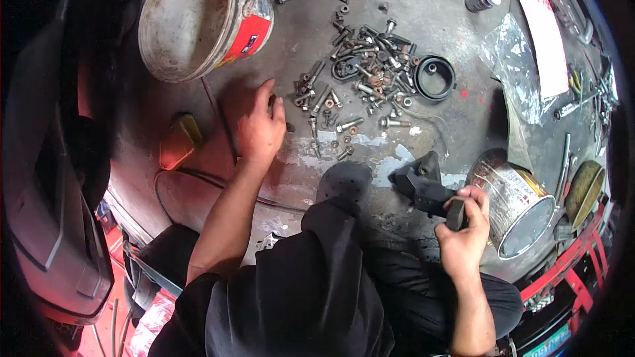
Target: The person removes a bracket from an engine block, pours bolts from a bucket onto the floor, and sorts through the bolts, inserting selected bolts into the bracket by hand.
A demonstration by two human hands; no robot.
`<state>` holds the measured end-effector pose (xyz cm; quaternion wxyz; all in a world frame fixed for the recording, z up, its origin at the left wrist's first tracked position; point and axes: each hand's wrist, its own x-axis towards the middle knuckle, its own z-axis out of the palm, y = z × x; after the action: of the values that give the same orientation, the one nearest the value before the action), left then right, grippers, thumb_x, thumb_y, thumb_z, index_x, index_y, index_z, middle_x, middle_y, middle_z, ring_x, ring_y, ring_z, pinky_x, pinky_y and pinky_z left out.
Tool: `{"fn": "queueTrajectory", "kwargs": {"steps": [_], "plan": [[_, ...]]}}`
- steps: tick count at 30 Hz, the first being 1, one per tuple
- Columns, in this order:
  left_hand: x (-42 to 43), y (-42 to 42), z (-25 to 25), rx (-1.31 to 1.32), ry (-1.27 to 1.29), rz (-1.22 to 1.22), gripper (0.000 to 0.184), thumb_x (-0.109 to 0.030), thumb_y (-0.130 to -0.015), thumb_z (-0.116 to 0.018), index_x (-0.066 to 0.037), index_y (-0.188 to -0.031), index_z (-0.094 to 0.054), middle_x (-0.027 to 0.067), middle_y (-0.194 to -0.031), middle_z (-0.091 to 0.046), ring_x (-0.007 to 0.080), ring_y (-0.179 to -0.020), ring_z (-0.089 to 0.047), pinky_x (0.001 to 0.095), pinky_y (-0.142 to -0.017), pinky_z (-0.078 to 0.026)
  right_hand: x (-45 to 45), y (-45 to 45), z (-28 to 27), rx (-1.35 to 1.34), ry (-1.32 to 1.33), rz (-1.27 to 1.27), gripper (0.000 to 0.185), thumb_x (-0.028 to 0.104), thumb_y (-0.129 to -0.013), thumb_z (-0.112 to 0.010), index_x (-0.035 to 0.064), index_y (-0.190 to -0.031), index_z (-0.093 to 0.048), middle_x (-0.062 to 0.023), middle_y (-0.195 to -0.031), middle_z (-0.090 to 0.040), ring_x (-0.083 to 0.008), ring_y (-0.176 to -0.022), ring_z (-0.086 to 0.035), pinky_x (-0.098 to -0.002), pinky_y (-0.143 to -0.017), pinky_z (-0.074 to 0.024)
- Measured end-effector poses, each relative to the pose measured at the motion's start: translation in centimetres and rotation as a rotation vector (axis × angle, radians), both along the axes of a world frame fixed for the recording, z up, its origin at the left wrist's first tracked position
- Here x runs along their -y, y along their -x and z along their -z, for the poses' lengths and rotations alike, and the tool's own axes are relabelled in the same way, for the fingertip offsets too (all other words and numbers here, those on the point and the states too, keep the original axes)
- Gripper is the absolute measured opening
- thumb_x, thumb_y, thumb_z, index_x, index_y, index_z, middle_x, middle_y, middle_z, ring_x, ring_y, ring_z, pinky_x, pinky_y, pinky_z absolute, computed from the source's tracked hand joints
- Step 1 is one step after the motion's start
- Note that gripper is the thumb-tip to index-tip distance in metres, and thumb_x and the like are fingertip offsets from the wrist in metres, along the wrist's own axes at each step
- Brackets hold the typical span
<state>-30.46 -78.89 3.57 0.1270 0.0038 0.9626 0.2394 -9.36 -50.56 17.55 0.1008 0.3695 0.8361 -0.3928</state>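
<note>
My left hand [263, 129] is low over the floor at the left edge of a pile of bolts and nuts [377, 59]. Its fingers are apart and slightly bent; a dark gap shows between them, and I see nothing held there. My right hand [465, 228] is closed on a dark oblong piece [456, 215], pinched between thumb and fingers. Just beyond those fingertips is an angular black part [423, 188]; whether it joins the held piece I cannot tell. Loose bolts [314, 133] and washers lie closest to my left hand. A round black cup [434, 78] adjoins the pile.
A white bucket [188, 23] lies tipped at upper left. A yellow object [180, 142] and a dark hose [221, 119] are left of my left hand. At right are a tilted paint can [514, 208], a small bottle [483, 0], plastic film [512, 59] and a red rack [562, 258].
</note>
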Motion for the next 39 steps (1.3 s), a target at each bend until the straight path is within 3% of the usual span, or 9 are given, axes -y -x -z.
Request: {"fn": "queueTrajectory", "kwargs": {"steps": [5,15,20,23,27,30,32,35,39], "plan": [[1.7,0.5,1.0,0.073,0.058,-0.126,0.038,-0.015,-0.090,-0.067,-0.008,-0.127,-0.062,0.0186,-0.110,-0.071,0.0326,-0.104,-0.068,0.0402,-0.091,-0.051,-1.9,1.0,-2.3,-0.052,-0.134,-0.083,0.034,-0.011,-0.057,-0.062,0.0021,-0.088,-0.062,-0.0122,-0.109,-0.054,-0.0304,-0.106,-0.056,-0.0366,-0.097,-0.0436],[-0.4,0.8,1.9,0.124,-0.072,0.133,0.028,-0.027,-0.089,-0.068,-0.006,-0.107,-0.069,0.0201,-0.099,-0.071,0.0389,-0.093,-0.069,0.0448,-0.080,-0.053,-3.6,1.3,-1.3,-0.022,-0.297,-0.121,0.035,-0.011,-0.058,-0.063,0.0022,-0.090,-0.062,-0.0126,-0.110,-0.053,-0.0322,-0.109,-0.055,-0.0379,-0.100,-0.0415],[-0.1,1.7,1.4,0.287,-0.172,0.164,0.029,-0.027,-0.088,-0.070,-0.005,-0.106,-0.069,0.0182,-0.097,-0.071,0.0310,-0.084,-0.070,0.0393,-0.077,-0.053,-3.9,1.5,-1.3,-0.033,-0.296,-0.092,0.034,-0.011,-0.058,-0.062,0.0026,-0.090,-0.062,-0.0115,-0.110,-0.054,-0.0311,-0.112,-0.055,-0.0370,-0.102,-0.0404],[1.8,0.1,-0.1,0.494,-0.743,-0.284,0.026,-0.027,-0.093,-0.067,-0.001,-0.096,-0.067,0.0064,-0.077,-0.065,0.0145,-0.067,-0.060,0.0309,-0.062,-0.048,-4.4,0.9,-1.0,-0.031,-0.292,-0.054,0.034,-0.011,-0.059,-0.062,0.0030,-0.090,-0.062,-0.0110,-0.111,-0.054,-0.0301,-0.112,-0.055,-0.0365,-0.102,-0.0401],[5.4,-5.1,0.3,0.684,-0.909,-0.662,0.022,-0.023,-0.097,-0.064,-0.002,-0.102,-0.063,0.0039,-0.079,-0.062,0.0145,-0.070,-0.058,0.0296,-0.066,-0.046,-4.9,0.3,-0.5,-0.040,-0.282,0.000,0.035,-0.011,-0.058,-0.062,0.0039,-0.090,-0.061,-0.0104,-0.111,-0.054,-0.0293,-0.112,-0.055,-0.0363,-0.103,-0.0395],[5.7,-9.1,0.3,0.636,-0.878,-0.818,0.022,-0.023,-0.097,-0.063,-0.002,-0.104,-0.061,0.0043,-0.076,-0.062,0.0153,-0.067,-0.058,0.0307,-0.064,-0.048,-5.2,0.6,-0.6,-0.030,-0.298,0.004,0.034,-0.011,-0.057,-0.062,0.0034,-0.088,-0.061,-0.0103,-0.110,-0.054,-0.0290,-0.112,-0.054,-0.0361,-0.103,-0.0391],[4.0,-11.1,-0.1,0.434,-0.628,-0.855,0.019,-0.020,-0.095,-0.065,-0.002,-0.088,-0.064,0.0030,-0.071,-0.060,0.0124,-0.062,-0.058,0.0277,-0.057,-0.046,-5.2,0.9,-0.7,-0.016,-0.265,0.026,0.033,-0.011,-0.058,-0.061,0.0028,-0.088,-0.061,-0.0103,-0.110,-0.054,-0.0288,-0.113,-0.054,-0.0358,-0.103,-0.0390],[3.0,-13.0,1.3,0.245,-0.173,-0.441,0.028,-0.024,-0.091,-0.068,0.003,-0.085,-0.068,0.0114,-0.073,-0.068,0.0191,-0.068,-0.064,0.0365,-0.066,-0.051,-5.2,1.0,-0.5,-0.017,-0.262,0.044,0.033,-0.011,-0.057,-0.061,0.0027,-0.088,-0.061,-0.0104,-0.110,-0.054,-0.0290,-0.114,-0.054,-0.0361,-0.104,-0.0389],[1.7,-13.0,0.9,0.291,-0.007,-0.331,0.028,-0.025,-0.089,-0.068,0.003,-0.088,-0.068,0.0210,-0.078,-0.068,0.0342,-0.073,-0.068,0.0411,-0.070,-0.051,-5.3,0.8,-0.3,-0.042,-0.220,0.040,0.033,-0.011,-0.057,-0.061,0.0030,-0.088,-0.061,-0.0104,-0.110,-0.054,-0.0294,-0.114,-0.054,-0.0366,-0.104,-0.0386]]}}
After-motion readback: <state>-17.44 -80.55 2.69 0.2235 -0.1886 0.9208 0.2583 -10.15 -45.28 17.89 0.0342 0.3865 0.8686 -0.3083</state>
